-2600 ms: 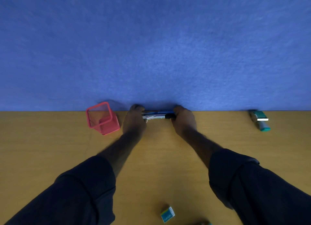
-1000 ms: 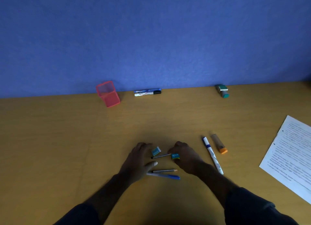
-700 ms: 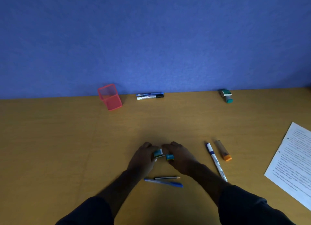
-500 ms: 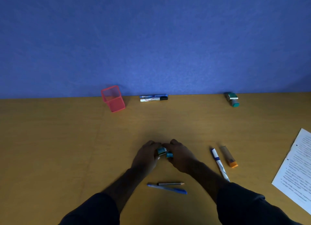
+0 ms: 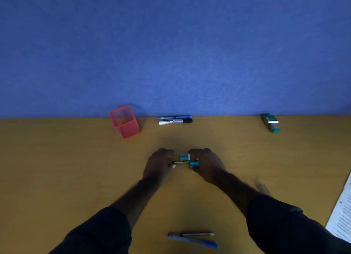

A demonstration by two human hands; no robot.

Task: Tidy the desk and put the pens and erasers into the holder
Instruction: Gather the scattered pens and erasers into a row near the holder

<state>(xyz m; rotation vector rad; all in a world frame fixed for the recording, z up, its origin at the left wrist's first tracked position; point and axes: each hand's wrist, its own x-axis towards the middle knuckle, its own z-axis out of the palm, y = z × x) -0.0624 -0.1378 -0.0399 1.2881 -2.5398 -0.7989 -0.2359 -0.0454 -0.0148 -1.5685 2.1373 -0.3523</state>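
In the head view I have both hands down on the counter (image 5: pixel 57 168) with a small cluster caught between them: a thin dark pen (image 5: pixel 180 162) lying crosswise, its long axis running from one grip to the other, a pale blue eraser (image 5: pixel 184 157) just beyond it and a teal eraser (image 5: pixel 194 164) at its right end. My left hand (image 5: pixel 158 165) has its fingers curled in toward the pen's left tip, and the right hand (image 5: pixel 208 164) curls round the teal eraser; I read each grip as closed on its end of the cluster, though the fingertips are partly hidden, so I cannot swear to every contact. The red mesh holder (image 5: pixel 125 122) stands beyond and to the left of both grips, nearer the left hand, upright against the blue wall (image 5: pixel 171 45), well apart from the cluster. So I judge the coming move to be a carry forward and leftward, then tipping the pen from crosswise to upright over the holder's mouth. Both forearms reach forward, converging, wrists low. Two markers (image 5: pixel 175 120) lie straight beyond the grips, a blue pen (image 5: pixel 193 241) and a pencil (image 5: pixel 197 234) behind them near my sleeves.
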